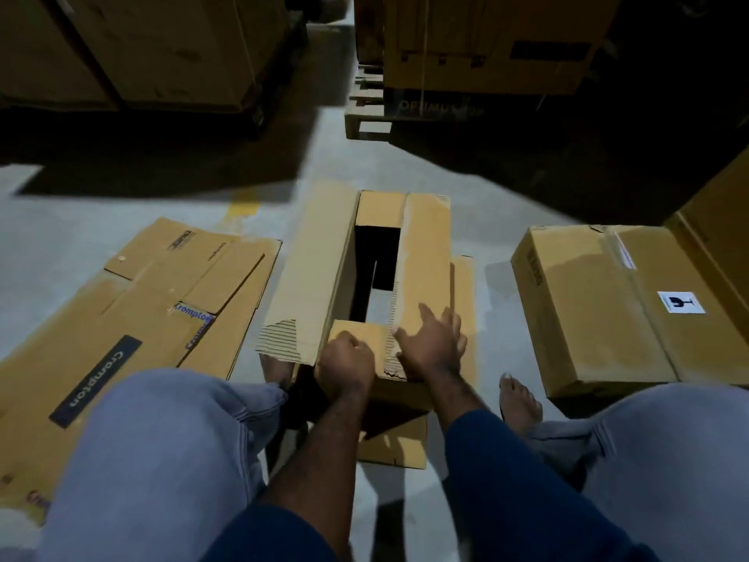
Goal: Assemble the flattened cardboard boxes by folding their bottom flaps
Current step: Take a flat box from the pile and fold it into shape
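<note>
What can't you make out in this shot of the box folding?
Head view:
Box inside: black shadow below the flap gap.
Left hand: fingers curled under its back; grip on near flap unclear.
Sticker on right box: print too small.
Flattened boxes: cut by the left edge, part under a knee.

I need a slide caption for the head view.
A person folds flaps of a cardboard box: left hand curled on the near flap, open right hand on the right flap.
</note>
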`<state>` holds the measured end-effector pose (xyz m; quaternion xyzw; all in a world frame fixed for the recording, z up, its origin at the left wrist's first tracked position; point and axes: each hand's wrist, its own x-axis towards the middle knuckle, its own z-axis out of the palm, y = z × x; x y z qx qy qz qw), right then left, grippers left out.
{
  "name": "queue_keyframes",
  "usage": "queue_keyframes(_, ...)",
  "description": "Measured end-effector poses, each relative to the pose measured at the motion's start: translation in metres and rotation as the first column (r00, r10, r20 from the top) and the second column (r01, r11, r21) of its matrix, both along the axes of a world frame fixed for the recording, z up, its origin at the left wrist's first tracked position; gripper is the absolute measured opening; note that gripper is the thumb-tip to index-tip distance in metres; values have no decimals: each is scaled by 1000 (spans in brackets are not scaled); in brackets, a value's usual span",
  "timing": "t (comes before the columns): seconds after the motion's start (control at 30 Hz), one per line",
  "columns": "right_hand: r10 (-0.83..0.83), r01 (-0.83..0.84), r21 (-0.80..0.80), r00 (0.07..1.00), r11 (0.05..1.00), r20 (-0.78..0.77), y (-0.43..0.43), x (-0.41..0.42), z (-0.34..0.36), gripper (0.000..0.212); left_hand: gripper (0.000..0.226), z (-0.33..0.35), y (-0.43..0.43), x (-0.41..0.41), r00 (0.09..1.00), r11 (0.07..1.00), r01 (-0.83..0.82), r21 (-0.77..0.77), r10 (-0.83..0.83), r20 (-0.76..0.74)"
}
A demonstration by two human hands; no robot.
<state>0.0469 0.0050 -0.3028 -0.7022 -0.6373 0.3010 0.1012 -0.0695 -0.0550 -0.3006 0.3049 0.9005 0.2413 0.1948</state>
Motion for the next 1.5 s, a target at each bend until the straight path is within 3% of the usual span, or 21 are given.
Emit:
queue_keyframes(0.07,4,2,-79,997,997,74,-13,2,-16,89,34,7,-3,-18,954,961,-268,-75,275,119)
queue_keyframes(0.13,-18,33,-135,993,990,113,-22,5,-28,102,52,1,-6,-33,731,853,-513,-102,496,468)
queue_keyframes(0.2,-43,62,-175,993,983,109,-24,7,-35,114,86,-27,-7,-50,411,743,-667,-51,425,807)
queue_keyframes(0.23,-49,67,-186,994,980,96,-23,8,-38,118,105,-59,-4,-62,337,703,-709,-51,402,852)
queue_keyframes(0.3,-34,45,-195,997,980,62,-21,8,-41,123,101,-129,5,-81,272,616,-788,6,339,901)
queue_keyframes(0.33,-18,26,-196,999,980,44,-20,7,-43,125,86,-125,6,-79,267,616,-787,22,309,913)
queue_keyframes(0.4,-2,10,-191,999,982,42,-18,7,-44,128,60,-40,-6,-52,316,681,-732,21,313,896)
queue_keyframes(0.43,-6,16,-187,999,982,53,-18,8,-43,129,55,-25,-9,-45,397,719,-694,48,326,858)
queue_keyframes(0.5,-19,33,-180,997,983,76,-17,14,-40,128,52,-9,-13,-32,536,748,-656,100,369,759)
queue_keyframes(0.57,-51,65,-177,995,982,82,-16,24,-34,125,56,-4,-19,-19,563,743,-658,121,379,734)
queue_keyframes(0.73,-115,131,-188,989,973,96,-31,61,-26,91,75,-26,-37,-5,430,734,-676,-65,465,774)
queue_keyframes(0.87,-215,232,-226,972,946,99,-49,76,-27,53,75,-63,-60,-16,177,621,-768,-157,441,880)
queue_keyframes(0.93,-266,292,-209,953,933,146,-53,74,-23,45,67,-99,-56,-31,123,613,-762,-210,455,882)
queue_keyframes(0.97,-263,294,-167,947,941,187,-54,71,-20,46,61,-108,-54,-41,156,651,-731,-203,450,879)
queue_keyframes(1.0,-244,272,-110,946,956,213,-54,67,-17,49,58,-100,-52,-44,260,713,-678,-180,461,848)
queue_keyframes(1.1,-129,125,44,986,991,107,-51,45,-9,52,72,-47,-53,-39,650,826,-531,-191,541,534)
queue_keyframes(1.17,-14,12,93,1000,996,23,-48,22,-8,50,67,-31,-44,-34,808,878,-394,-272,472,353)
queue_keyframes(1.23,79,-71,95,994,993,-75,-46,0,-10,44,48,-20,-28,-28,927,894,-249,-373,332,175)
queue_keyframes(1.33,141,-137,35,961,990,-239,-44,-24,-20,32,50,-29,-5,-21,988,949,37,-313,13,154)
queue_keyframes(1.43,120,-132,-16,940,991,-319,-39,-38,-31,14,58,-41,13,-30,978,917,205,-343,-182,97)
queue_keyframes(1.5,128,-145,-27,937,989,-325,-32,-45,-39,17,49,-44,25,-38,946,875,302,-378,-325,1)
